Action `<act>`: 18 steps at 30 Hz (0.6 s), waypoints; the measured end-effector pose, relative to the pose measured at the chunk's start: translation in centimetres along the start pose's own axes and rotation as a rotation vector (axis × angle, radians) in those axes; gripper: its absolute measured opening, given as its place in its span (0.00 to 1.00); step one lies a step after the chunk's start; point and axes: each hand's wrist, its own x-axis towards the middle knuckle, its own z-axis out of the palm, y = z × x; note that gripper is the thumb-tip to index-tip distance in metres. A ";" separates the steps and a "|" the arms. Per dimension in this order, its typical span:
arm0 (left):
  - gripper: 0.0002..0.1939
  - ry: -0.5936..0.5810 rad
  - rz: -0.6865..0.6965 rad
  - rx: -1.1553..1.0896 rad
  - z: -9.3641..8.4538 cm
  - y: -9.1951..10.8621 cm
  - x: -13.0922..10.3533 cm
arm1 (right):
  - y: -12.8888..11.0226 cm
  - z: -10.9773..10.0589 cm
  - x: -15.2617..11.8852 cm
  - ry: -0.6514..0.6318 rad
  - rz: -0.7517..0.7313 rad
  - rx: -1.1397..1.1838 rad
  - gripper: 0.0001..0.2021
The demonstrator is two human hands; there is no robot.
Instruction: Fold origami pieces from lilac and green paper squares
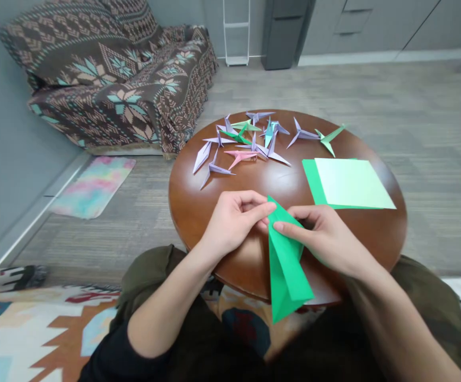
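A partly folded sheet of green origami paper (288, 260) is held above the near side of the round table, its wide end hanging past the edge toward my lap. My left hand (240, 217) pinches its pointed top corner between thumb and fingers. On the other side, my right hand (318, 231) grips the paper, with the thumb lying on the front and the fingers behind it. Part of the fingers of both hands is hidden. Beyond the hands lie several folded paper cranes (240, 156) in purple, green, pink and blue.
The brown round table (190, 201) stands before my knees. At its right lies a stack of square paper (353, 183), pale green over darker green. A sofa with a patterned cover (127, 90) is at the back left, a pastel mat (95, 185) on the floor.
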 end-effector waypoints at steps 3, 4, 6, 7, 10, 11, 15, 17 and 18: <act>0.12 -0.020 0.000 -0.005 -0.1 0.1 -0.1 | 0.1 -0.1 0.0 -0.005 -0.015 -0.028 0.14; 0.12 -0.024 0.001 -0.004 -0.1 0.1 -0.1 | 0.1 -0.1 0.0 -0.005 -0.018 -0.036 0.14; 0.12 -0.027 -0.003 0.004 -0.2 0.1 -0.1 | 0.2 -0.1 0.0 -0.003 -0.017 -0.047 0.14; 0.12 -0.026 -0.004 0.006 -0.2 0.1 -0.1 | 0.2 -0.1 0.0 -0.001 -0.013 -0.049 0.14; 0.12 -0.017 -0.001 -0.005 -0.1 0.1 -0.1 | 0.2 0.0 0.0 0.002 -0.007 -0.049 0.15; 0.12 -0.010 0.002 -0.010 -0.1 0.1 -0.1 | 0.1 0.0 -0.1 0.002 -0.011 -0.049 0.15; 0.13 0.043 0.030 -0.020 -0.1 -0.2 0.1 | -0.1 0.0 -0.2 -0.017 -0.034 -0.036 0.15; 0.12 0.074 0.062 -0.019 -0.2 -0.4 0.3 | -0.1 0.0 -0.2 -0.034 -0.028 -0.011 0.15; 0.12 0.089 0.081 -0.016 -0.4 -0.5 0.4 | -0.1 0.0 -0.3 -0.043 -0.020 0.002 0.15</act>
